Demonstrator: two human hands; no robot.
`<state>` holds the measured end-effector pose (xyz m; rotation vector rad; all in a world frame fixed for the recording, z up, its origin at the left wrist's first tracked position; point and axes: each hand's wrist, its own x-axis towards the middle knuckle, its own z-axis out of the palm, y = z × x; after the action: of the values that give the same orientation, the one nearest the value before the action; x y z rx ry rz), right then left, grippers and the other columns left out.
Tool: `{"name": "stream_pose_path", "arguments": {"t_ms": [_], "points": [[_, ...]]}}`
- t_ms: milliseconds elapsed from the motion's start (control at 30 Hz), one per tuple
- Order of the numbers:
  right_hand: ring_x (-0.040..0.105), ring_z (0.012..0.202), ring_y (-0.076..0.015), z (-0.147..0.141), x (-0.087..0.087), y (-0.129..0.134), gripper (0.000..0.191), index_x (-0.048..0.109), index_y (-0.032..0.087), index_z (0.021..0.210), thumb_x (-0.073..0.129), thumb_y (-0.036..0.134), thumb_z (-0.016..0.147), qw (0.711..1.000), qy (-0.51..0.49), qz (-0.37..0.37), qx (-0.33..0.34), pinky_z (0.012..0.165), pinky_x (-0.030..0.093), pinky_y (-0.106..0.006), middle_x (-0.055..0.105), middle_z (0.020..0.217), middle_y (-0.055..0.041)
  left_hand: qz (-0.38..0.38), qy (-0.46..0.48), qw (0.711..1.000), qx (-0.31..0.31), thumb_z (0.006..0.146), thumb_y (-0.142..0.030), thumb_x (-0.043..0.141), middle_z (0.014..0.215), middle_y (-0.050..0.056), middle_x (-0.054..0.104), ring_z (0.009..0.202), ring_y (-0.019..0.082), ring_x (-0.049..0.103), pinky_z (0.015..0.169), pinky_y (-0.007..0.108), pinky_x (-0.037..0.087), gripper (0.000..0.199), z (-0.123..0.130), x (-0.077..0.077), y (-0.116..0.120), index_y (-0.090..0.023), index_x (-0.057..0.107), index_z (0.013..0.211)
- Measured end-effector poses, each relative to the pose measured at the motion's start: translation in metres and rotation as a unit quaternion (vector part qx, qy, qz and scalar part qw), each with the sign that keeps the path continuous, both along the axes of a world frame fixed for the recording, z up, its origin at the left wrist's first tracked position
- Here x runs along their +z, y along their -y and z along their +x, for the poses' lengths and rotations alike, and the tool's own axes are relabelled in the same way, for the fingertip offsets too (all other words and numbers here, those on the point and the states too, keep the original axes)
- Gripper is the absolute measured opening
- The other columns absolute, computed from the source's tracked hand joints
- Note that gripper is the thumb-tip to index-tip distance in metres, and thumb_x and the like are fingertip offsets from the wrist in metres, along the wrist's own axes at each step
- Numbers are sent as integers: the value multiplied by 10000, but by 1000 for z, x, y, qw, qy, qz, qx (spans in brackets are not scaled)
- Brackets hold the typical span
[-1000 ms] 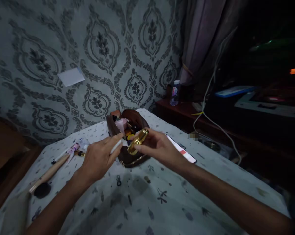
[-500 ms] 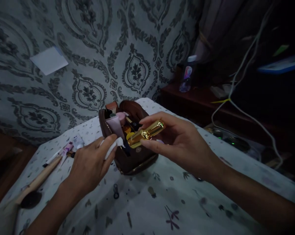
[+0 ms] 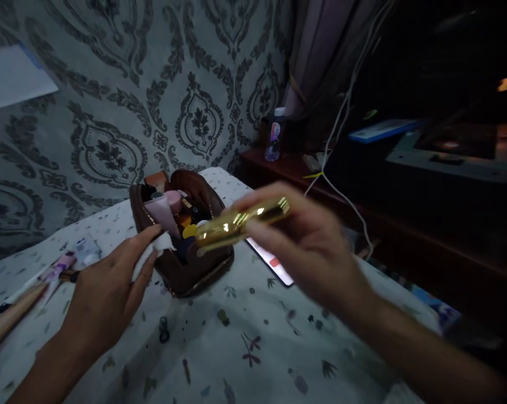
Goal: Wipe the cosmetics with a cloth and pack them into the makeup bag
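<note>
My right hand (image 3: 312, 247), smeared by motion, grips a shiny gold cosmetic tube (image 3: 240, 223) between thumb and fingers. The tube is held nearly level, over the right front of an open brown makeup bag (image 3: 196, 278). Inside the bag are a pink tube (image 3: 160, 210), a round pink container (image 3: 174, 200), a yellow round item (image 3: 189, 231) and other cosmetics. Closed around a crumpled white tissue (image 3: 164, 242), my left hand (image 3: 97, 294) is at the bag's left front edge. The bag's right front is partly hidden behind the gold tube.
A lit phone (image 3: 284, 274) lies under my right hand. Left of the bag are a purple-and-white tube (image 3: 62, 265) and a wooden handle (image 3: 17, 317). Beyond the patterned cloth (image 3: 219, 365), a bottle (image 3: 273, 137) stands on a dark red surface near a white cable (image 3: 341, 112).
The view has swung right, so the bag and my left hand appear further left. The gold tube stays in my right hand, and the phone beneath now shows more.
</note>
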<state>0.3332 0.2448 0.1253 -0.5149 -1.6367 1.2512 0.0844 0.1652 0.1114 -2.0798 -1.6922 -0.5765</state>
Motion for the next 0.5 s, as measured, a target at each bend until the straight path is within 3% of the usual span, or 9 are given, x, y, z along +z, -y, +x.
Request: {"name": "stream_pose_path", "arguments": {"t_ms": [133,267,367,500], "points": [[629,902,-159,-24,-44,37,146,685,224,1012,650,271,878,991,47,3,126,810,529,-290,631,982,-20,-7,99,995,-7,994,-385,374,1141,64,731,959,230,723,797,317,581,352,9,-10,22,-238,549,1261],[621,891,-162,-41,-74,56,103,713,205,951,661,206,862,979,88,31,179,837,510,-271,635,916,-23,-89,178,980,-26,984,-354,418,1169,32,730,1048,208,699,869,287,577,331,19,-41,50,-268,590,1253],[637,908,-144,-40,-80,56,93,699,177,949,621,197,903,980,75,54,178,854,506,-241,677,928,-31,-132,240,962,7,989,-410,389,1269,59,684,1162,226,643,978,315,529,401,25,-68,66,-251,609,1284],[648,958,-142,-32,-93,53,184,680,181,977,535,295,973,983,68,103,139,903,497,-250,719,954,-55,-167,297,940,18,956,-538,402,1226,102,699,1140,271,645,964,342,531,508,31,-91,76,-212,639,1264]]}}
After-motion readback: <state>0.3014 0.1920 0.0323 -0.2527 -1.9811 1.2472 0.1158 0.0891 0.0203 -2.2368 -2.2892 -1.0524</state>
